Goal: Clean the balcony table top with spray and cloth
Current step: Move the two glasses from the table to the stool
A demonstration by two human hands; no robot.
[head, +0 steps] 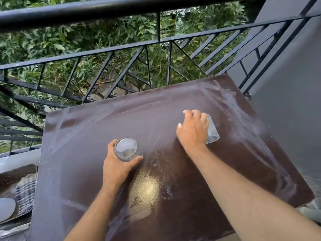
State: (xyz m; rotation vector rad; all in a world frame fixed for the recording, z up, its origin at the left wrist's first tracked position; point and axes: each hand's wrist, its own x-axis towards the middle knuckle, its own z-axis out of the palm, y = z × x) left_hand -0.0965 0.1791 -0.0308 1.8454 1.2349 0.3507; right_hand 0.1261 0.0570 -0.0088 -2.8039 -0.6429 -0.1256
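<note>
2 clear glasses on the dusty brown table top [86, 171]: left hand [116, 167] wraps the inverted glass [127, 149], right hand [192, 129] grips the tilted glass [212, 130]; both likely light, rigid, breakable, slippery, best held around the walls.

Glossy brown table top [191, 171], dusty-streaked; clear glass tumblers [127, 149]; matt black metal railing [104, 53].

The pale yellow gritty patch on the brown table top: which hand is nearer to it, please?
Left. The left hand, gripping a clear glass, sits just above the pale yellow gritty patch; the right hand is farther off, up and right.
</note>
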